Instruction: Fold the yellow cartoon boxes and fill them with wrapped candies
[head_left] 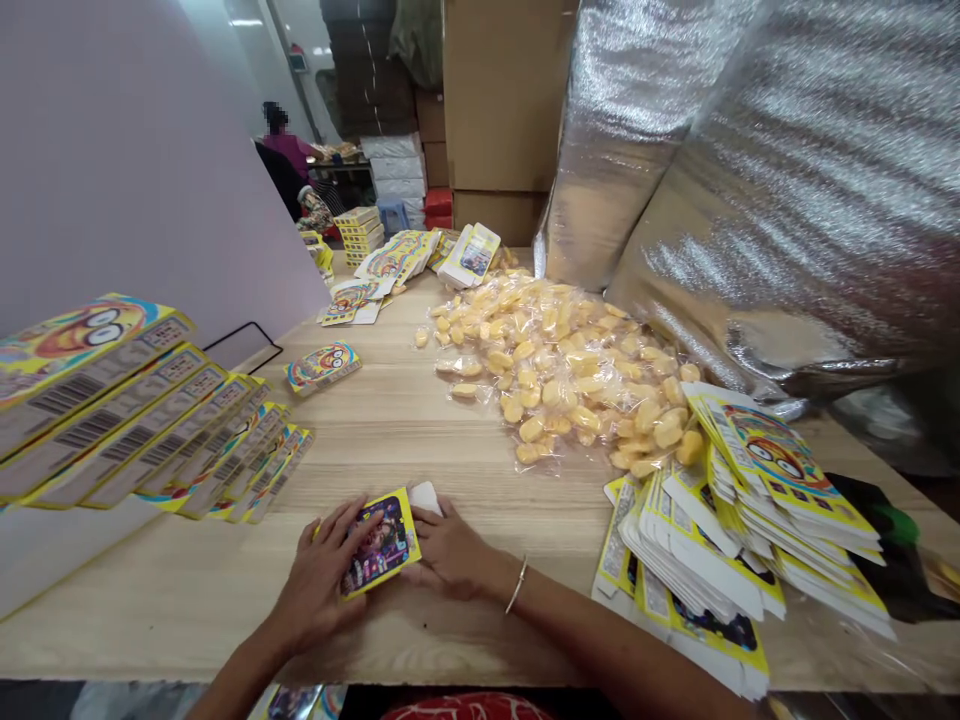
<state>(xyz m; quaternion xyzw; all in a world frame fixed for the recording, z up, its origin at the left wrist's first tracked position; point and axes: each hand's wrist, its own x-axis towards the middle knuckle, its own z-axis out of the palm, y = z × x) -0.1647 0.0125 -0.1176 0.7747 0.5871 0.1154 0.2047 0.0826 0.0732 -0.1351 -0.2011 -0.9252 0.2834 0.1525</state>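
Note:
A small yellow-edged cardboard box with a dark printed face lies near the front of the table. My left hand is wrapped over its left side, fingers across the printed face. At the box's right end, my right hand grips the edge beside a white flap that sticks up. Part of that end is hidden behind my right fingers. Ahead and to the right spreads a heap of yellow oval pieces in clear wrappers.
Flat printed cartons are piled at right. Filled-out boxes stand in a stepped stack at left, and a single box lies farther back. More cartons sit at the rear. Silver foil-covered bulk borders the right; a person sits beyond.

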